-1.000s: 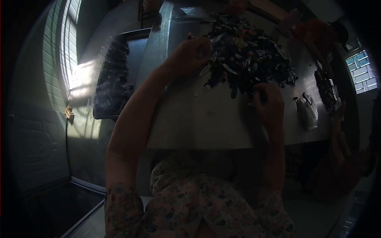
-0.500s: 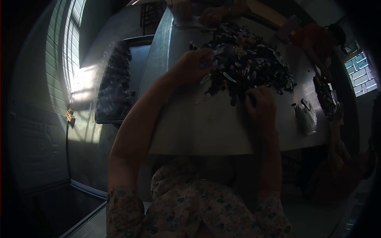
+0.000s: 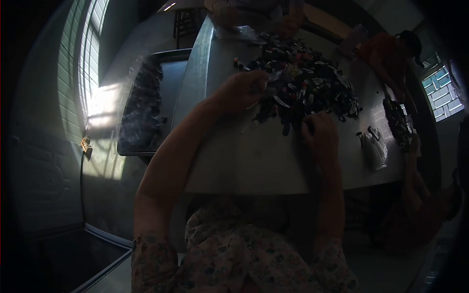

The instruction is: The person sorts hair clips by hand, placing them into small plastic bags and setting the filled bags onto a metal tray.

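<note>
A heap of dark hair clips point(image 3: 312, 88), several with silver teardrop-shaped metal parts, is spread over the pale table point(image 3: 244, 161). At the heap's left edge is my left hand point(image 3: 244, 87), its fingers closed in a pinch. Translucent film, seemingly a clear plastic bag point(image 3: 276, 76), shows at those fingertips; its outline is dim. My right hand point(image 3: 321, 131) rests at the near edge of the heap with curled fingers. Whatever lies between the right fingertips is hidden by the hand and shadow.
On the left, a dark-rimmed tray point(image 3: 177, 78) holds many clear-wrapped dark packs point(image 3: 141, 107). A white plastic bundle point(image 3: 375, 150) lies at the right, near another dark pile point(image 3: 398, 124). Other people work across the table and along its right side.
The view has shifted slightly, so the heap and table sit a little lower. My left hand stays by the translucent film, and my right hand remains at the heap's near edge.
</note>
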Demonstrator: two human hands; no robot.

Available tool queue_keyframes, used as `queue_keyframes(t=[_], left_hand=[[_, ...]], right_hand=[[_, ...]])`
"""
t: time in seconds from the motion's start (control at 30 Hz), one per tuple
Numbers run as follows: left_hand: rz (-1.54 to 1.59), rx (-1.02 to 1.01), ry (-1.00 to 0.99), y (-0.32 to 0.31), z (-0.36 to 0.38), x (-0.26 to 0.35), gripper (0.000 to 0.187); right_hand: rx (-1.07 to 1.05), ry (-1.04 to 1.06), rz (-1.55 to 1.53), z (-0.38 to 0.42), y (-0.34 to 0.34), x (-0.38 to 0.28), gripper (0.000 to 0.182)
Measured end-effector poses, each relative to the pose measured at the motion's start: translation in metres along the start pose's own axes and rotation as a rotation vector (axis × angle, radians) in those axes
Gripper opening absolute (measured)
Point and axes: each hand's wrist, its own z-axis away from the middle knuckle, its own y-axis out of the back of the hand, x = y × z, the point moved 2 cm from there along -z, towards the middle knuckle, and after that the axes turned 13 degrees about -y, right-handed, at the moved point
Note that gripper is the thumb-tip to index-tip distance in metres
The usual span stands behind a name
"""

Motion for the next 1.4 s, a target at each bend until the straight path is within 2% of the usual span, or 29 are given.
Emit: queue_keyframes(t=[0.17,0.23,0.33,0.47,0.53,0.63,0.7,0.77,0.83,0.87,0.93,0.97,1.03,1.07,1.13,1.2,1.3,1.4], left_hand=[[-0.012,0.011,-0.064,-0.002,0.0,0.0,0.04],[0.005,0.027,-0.084,-0.004,-0.001,0.002,0.037],[0.023,0.039,-0.064,-0.006,-0.001,0.008,0.038],[-0.027,-0.034,-0.018,-0.004,-0.004,0.018,0.041],[-0.015,-0.055,0.025,-0.004,-0.003,0.02,0.042],[0.02,-0.026,-0.071,-0.005,0.0,0.016,0.047],[0.104,-0.014,-0.115,-0.005,-0.002,0.013,0.048],[0.11,-0.023,-0.068,-0.003,-0.002,0.012,0.048],[0.118,-0.035,-0.026,-0.001,-0.003,0.012,0.048],[0.078,-0.048,0.021,0.0,-0.004,0.01,0.047],[0.041,-0.061,0.07,0.001,-0.003,0.005,0.046],[0.04,-0.027,0.053,0.004,-0.002,0.004,0.042],[0.038,0.005,0.039,0.007,-0.001,-0.002,0.037],[0.067,0.028,0.033,0.006,0.0,-0.008,0.035],[0.098,0.049,0.028,0.005,0.001,-0.015,0.032],[0.031,0.04,-0.053,0.005,0.001,-0.016,0.037],[-0.011,-0.02,0.03,0.006,0.001,-0.013,0.044],[0.02,0.022,-0.005,0.004,0.001,-0.013,0.046]], right_hand=[[-0.048,-0.07,-0.246,-0.005,0.008,0.0,0.012],[-0.097,-0.135,-0.589,-0.012,0.016,-0.012,0.013],[-0.108,-0.113,-0.757,-0.026,0.027,-0.043,0.013],[-0.073,-0.044,-0.582,-0.046,0.027,-0.07,0.014],[0.076,0.166,-0.317,-0.052,0.017,-0.075,0.016],[0.145,0.23,-0.229,-0.053,0.008,-0.08,0.019],[0.181,0.256,-0.24,-0.051,0.003,-0.078,0.018],[0.217,0.28,-0.253,-0.05,-0.001,-0.076,0.018],[0.212,0.182,-0.511,-0.049,-0.002,-0.072,0.015],[0.208,0.18,-0.512,-0.049,0.0,-0.07,0.015],[0.096,0.035,-0.586,-0.051,0.006,-0.059,0.013],[0.093,0.034,-0.586,-0.053,0.005,-0.05,0.013],[-0.131,0.117,-0.337,-0.056,-0.006,-0.04,0.011],[-0.134,0.114,-0.34,-0.054,-0.01,-0.037,0.011],[-0.299,0.163,-0.246,-0.05,-0.016,-0.041,0.013],[-0.274,0.213,-0.183,-0.043,-0.019,-0.048,0.015],[-0.227,0.263,-0.124,-0.041,-0.026,-0.042,0.017],[-0.26,0.228,-0.138,-0.045,-0.025,-0.04,0.018]])
